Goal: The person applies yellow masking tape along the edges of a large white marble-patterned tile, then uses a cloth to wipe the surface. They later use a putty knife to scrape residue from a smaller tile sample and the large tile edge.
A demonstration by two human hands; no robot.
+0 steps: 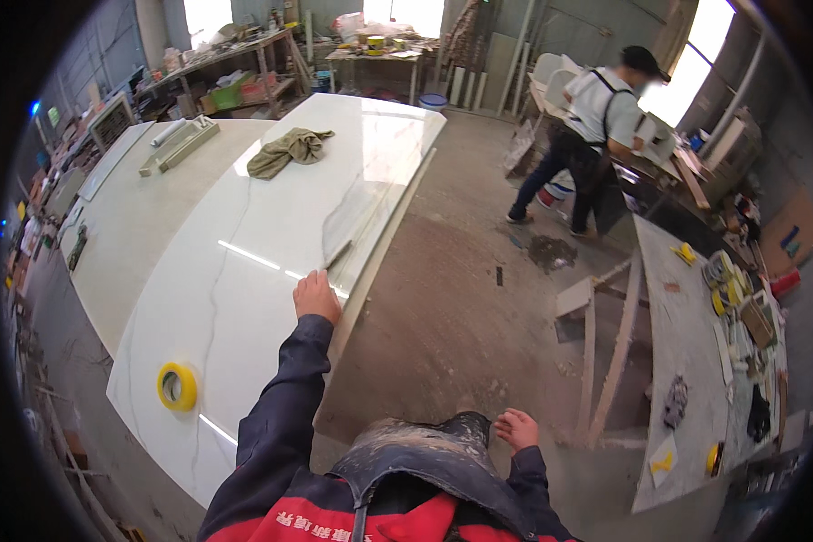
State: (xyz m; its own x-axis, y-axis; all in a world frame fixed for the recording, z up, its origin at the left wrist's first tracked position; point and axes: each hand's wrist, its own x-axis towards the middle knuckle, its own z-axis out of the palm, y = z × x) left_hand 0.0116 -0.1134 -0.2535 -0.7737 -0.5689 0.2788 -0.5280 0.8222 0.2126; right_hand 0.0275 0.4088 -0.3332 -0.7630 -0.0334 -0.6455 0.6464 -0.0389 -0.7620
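A glossy white stone slab (271,226) with grey veins stretches away from me on the left. My left hand (318,296) lies on it close to its right edge, fingers pointing forward and nothing visible in them. Just beyond the fingertips is a narrow dark grey strip (336,253), which I cannot make out clearly. A roll of yellow tape (177,387) rests on the near left part of the slab, and a crumpled olive-green cloth (289,153) on the far part. My right hand (517,428) hangs beside my dusty apron (420,447), its fingers loosely bent and holding nothing.
A beige slab (144,217) adjoins on the left, carrying a long pale tool (179,146). To the right stands a worktable (686,361) with tubs and tape, beside a wooden trestle (616,352). Farther back, another person (596,117) bends over a bench. Cluttered benches (226,56) line the back.
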